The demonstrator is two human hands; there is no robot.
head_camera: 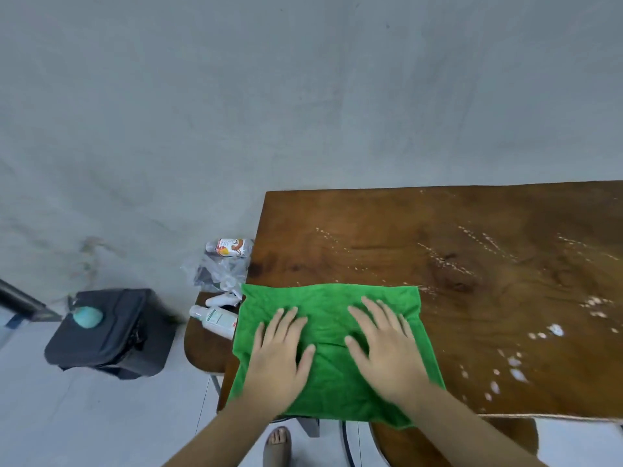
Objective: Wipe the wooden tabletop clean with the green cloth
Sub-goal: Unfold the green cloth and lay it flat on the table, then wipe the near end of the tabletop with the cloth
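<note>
A green cloth (332, 305) lies spread flat on the near left corner of the dark wooden tabletop (438, 230); its near edge hangs slightly over the table's front. My left hand (279, 355) and my right hand (384, 345) both press flat on the cloth with fingers spread, side by side. White specks and streaks of spilled stuff (515, 365) dot the wood to the right of the cloth and farther back.
A lower wooden stool (202, 348) left of the table carries a white bottle (214, 318), a plastic bag (215, 269) and a can (231, 247). A black bag (111, 335) sits on the floor at the left. A grey wall stands behind. A foot (278, 444) shows below.
</note>
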